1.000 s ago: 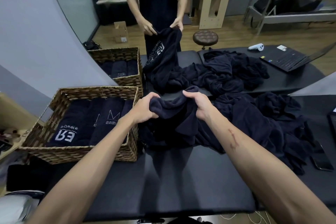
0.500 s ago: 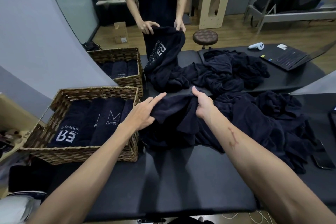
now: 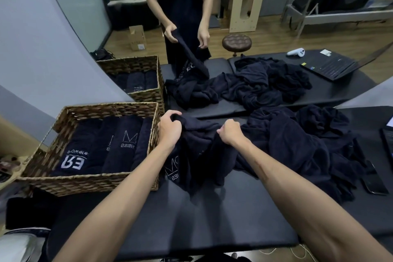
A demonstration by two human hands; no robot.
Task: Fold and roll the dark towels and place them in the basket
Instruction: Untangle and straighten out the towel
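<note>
Head view: left hand (image 3: 169, 128) and right hand (image 3: 230, 132) fingers grip the dark towel (image 3: 197, 144) bunched between them.

A laptop (image 3: 331, 66), white controller (image 3: 296, 51) and stool (image 3: 236, 42) sit beyond.

There is one camera, worn on the person's head. It looks forward and down, close over the black table (image 3: 212, 219), and its wide view also takes in the floor (image 3: 276, 36) far behind.
</note>
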